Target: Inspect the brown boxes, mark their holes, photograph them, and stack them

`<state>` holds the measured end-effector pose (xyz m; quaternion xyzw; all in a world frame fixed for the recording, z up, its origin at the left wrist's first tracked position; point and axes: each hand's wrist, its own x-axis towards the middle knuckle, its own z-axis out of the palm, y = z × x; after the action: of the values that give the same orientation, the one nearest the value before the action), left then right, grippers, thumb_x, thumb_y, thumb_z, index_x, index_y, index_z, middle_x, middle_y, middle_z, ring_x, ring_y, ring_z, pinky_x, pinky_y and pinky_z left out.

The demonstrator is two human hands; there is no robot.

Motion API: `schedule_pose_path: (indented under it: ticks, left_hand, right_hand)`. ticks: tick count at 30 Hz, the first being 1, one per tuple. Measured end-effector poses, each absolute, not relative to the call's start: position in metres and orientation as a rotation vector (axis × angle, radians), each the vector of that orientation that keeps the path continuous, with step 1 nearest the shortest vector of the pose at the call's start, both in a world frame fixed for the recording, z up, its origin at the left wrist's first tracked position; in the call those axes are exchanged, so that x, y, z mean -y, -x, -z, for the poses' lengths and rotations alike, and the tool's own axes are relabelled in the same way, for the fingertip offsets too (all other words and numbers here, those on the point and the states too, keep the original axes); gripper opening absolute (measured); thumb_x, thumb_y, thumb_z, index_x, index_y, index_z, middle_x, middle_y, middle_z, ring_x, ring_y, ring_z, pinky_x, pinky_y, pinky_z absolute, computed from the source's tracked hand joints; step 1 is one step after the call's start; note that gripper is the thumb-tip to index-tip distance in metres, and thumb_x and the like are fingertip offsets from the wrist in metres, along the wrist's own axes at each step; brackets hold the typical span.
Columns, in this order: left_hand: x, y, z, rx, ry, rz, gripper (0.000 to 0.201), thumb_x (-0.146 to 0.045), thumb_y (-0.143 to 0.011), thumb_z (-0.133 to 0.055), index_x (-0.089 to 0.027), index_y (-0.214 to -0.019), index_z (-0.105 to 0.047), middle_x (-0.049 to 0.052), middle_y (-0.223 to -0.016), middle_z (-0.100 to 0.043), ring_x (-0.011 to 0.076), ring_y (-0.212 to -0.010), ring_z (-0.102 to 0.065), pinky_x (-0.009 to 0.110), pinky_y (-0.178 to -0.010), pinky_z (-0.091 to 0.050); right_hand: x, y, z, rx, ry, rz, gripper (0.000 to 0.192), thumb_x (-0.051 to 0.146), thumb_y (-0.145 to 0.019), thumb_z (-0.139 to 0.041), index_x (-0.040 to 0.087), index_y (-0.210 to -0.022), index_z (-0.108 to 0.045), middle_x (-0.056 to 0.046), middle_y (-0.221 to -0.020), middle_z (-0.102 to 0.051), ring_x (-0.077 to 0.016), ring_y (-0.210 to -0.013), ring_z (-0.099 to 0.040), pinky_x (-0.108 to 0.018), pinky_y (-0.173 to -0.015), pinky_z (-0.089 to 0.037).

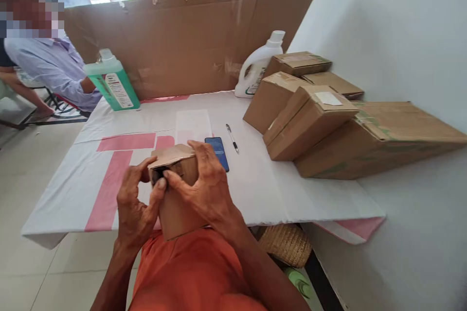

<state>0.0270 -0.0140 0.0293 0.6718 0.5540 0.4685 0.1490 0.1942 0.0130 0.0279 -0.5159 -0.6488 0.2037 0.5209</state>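
Note:
A small brown cardboard box point(182, 211) is held tilted against the table's front edge, close to my body. My left hand point(136, 204) grips its left side, with the thumb at a dark gap under the top flap. From the right, my right hand point(207, 187) holds the same box, its fingers over the top and its thumb at that gap. What lies inside the box is too dark to make out. Just beyond my right hand lies a blue-screened phone point(218, 150), and a pen point(232, 138) rests beside it.
Several cardboard boxes point(310, 121) are stacked at the right by the wall. A cardboard panel point(182, 43) stands along the back, with a green liquid bottle point(113, 82) and a white jug point(260, 65) before it. A person point(54, 68) sits at the left. Below is a woven basket point(286, 245).

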Motion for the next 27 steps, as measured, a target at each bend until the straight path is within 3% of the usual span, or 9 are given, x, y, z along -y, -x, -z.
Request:
schedule_pose_path:
  ticks: [3,5,10,14,18,22,25,27]
  left_hand:
    - [0.005,-0.026,-0.026,-1.589,-1.902,-1.437,0.036,-0.043,-0.103,-0.063,-0.026,-0.134,-0.071,0.008,-0.134,-0.066,0.0278,-0.132,-0.057,0.038,-0.115,-0.043]
    - [-0.004,-0.026,-0.024,-1.539,-1.779,-1.448,0.037,-0.042,-0.103,-0.060,-0.028,-0.136,-0.070,0.006,-0.142,-0.065,0.0275,-0.139,-0.055,0.037,-0.119,-0.040]
    - [-0.021,-0.032,-0.031,-1.459,-1.465,-1.441,0.030,-0.036,-0.098,-0.061,-0.025,-0.122,-0.074,0.002,-0.119,-0.075,0.0219,-0.109,-0.067,0.027,-0.091,-0.050]
    - [-0.022,-0.042,-0.046,-1.431,-1.427,-1.457,0.027,-0.034,-0.093,-0.062,-0.023,-0.114,-0.076,0.000,-0.108,-0.075,0.0202,-0.098,-0.067,0.026,-0.083,-0.051]
    - [-0.027,-0.048,-0.051,-1.426,-1.508,-1.357,0.026,-0.032,-0.088,-0.062,-0.024,-0.107,-0.077,-0.001,-0.096,-0.073,0.0188,-0.087,-0.065,0.025,-0.073,-0.050]
    - [-0.029,-0.044,-0.046,-1.389,-1.504,-1.358,0.024,-0.029,-0.089,-0.063,-0.025,-0.107,-0.077,0.000,-0.099,-0.074,0.0180,-0.089,-0.066,0.024,-0.074,-0.051]
    - [-0.023,-0.036,-0.041,-1.292,-1.342,-1.402,0.026,-0.032,-0.091,-0.069,-0.025,-0.115,-0.076,0.002,-0.105,-0.074,0.0179,-0.089,-0.066,0.023,-0.072,-0.053]
    - [-0.019,-0.030,-0.037,-1.239,-1.235,-1.438,0.028,-0.034,-0.090,-0.071,-0.024,-0.115,-0.076,0.003,-0.107,-0.074,0.0181,-0.088,-0.067,0.023,-0.069,-0.055]
  right_hand:
    - [-0.021,-0.180,-0.034,1.578,1.349,-0.475,0.051,0.048,-0.088,-0.078,0.020,-0.127,-0.061,-0.018,-0.123,-0.066,-0.0403,-0.115,-0.067,-0.065,-0.102,-0.059]
    - [-0.027,-0.173,-0.040,1.596,1.427,-0.479,0.049,0.049,-0.086,-0.078,0.020,-0.121,-0.061,-0.017,-0.116,-0.065,-0.0403,-0.108,-0.068,-0.065,-0.096,-0.060]
    - [-0.045,-0.170,-0.054,1.596,1.512,-0.511,0.044,0.046,-0.082,-0.082,0.023,-0.110,-0.057,-0.012,-0.106,-0.063,-0.0351,-0.097,-0.069,-0.057,-0.087,-0.062]
    - [-0.046,-0.179,-0.050,1.549,1.484,-0.506,0.042,0.057,-0.085,-0.078,0.026,-0.104,-0.056,-0.008,-0.098,-0.064,-0.0302,-0.086,-0.068,-0.050,-0.079,-0.061]
    - [-0.044,-0.184,-0.041,1.526,1.572,-0.551,0.045,0.064,-0.086,-0.076,0.025,-0.100,-0.058,-0.008,-0.092,-0.064,-0.0317,-0.085,-0.069,-0.052,-0.080,-0.059]
    - [-0.045,-0.199,-0.034,1.539,1.476,-0.689,0.048,0.066,-0.094,-0.069,0.024,-0.116,-0.063,-0.011,-0.108,-0.071,-0.0316,-0.095,-0.072,-0.050,-0.086,-0.059]
    - [-0.055,-0.237,-0.014,1.390,1.348,-0.896,0.057,0.072,-0.103,-0.051,0.025,-0.136,-0.058,-0.008,-0.109,-0.075,-0.0239,-0.084,-0.074,-0.039,-0.077,-0.059]
    - [-0.070,-0.273,0.008,1.260,1.553,-0.848,0.056,0.070,-0.105,-0.050,0.023,-0.133,-0.060,-0.008,-0.105,-0.076,-0.0229,-0.080,-0.074,-0.036,-0.074,-0.057]
